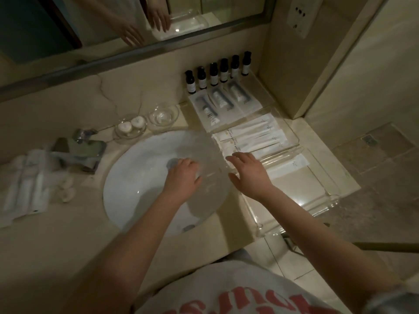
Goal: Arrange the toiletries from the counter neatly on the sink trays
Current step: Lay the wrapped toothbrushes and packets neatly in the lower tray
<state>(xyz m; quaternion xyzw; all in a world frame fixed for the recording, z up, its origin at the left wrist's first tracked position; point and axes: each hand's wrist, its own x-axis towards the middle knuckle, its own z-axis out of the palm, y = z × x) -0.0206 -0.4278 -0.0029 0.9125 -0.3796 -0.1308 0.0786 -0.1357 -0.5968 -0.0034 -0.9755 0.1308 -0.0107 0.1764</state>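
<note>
Over the white glazed oval basin [136, 177], a blurred sheet of clear acrylic [204, 152] between both hands. Left hand [181, 175] knuckles-up at its edge, fingers foreshortened; grip impossible to tell. Right hand [249, 175] flat, fingers straight and spread, at the basin-side ends of slim white paper sachets [249, 137]. Lying side by side on a ridged transparent tray, long axes running from basin toward wall corner. Behind, six dark round bottles [217, 73], upright. Near tray [331, 197] holding one lone sachet [288, 165], smooth acrylic showing before it. More white packets [25, 184] left of the chrome tap [77, 150].
</note>
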